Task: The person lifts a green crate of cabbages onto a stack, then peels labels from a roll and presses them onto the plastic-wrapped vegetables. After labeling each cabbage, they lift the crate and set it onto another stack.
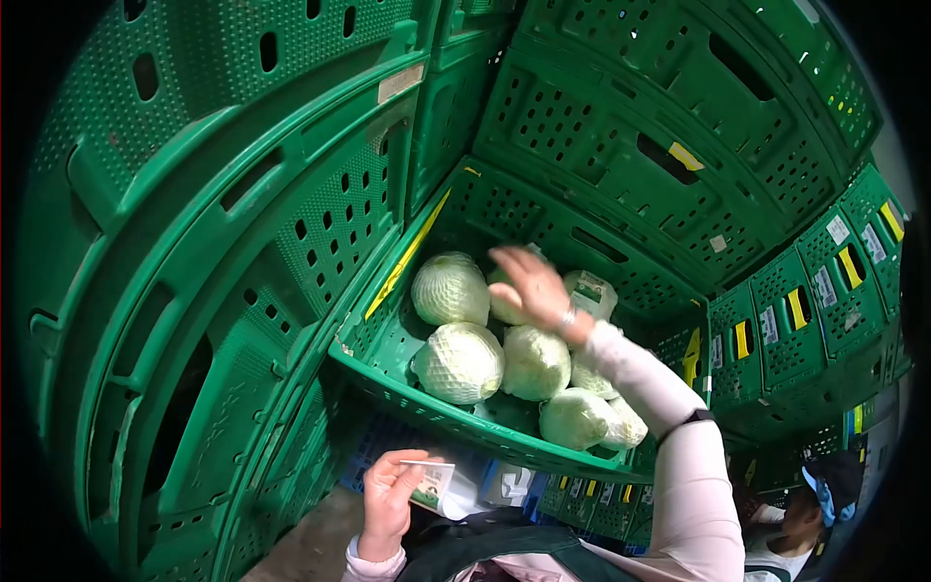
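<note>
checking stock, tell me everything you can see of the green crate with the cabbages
The green crate is perforated plastic, open on top, with a yellow strip along its left rim. It sits among stacked crates of the same kind. It holds several pale cabbages in white net sleeves. The right hand reaches in over them; contact is unclear.

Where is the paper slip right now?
Head view, bottom centre: the paper slip is held in the left hand, just below the green crate of cabbages.

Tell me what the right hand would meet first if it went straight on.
The right hand would likely meet the green crate's far wall, passing over the cabbages; depth is unclear.
</note>
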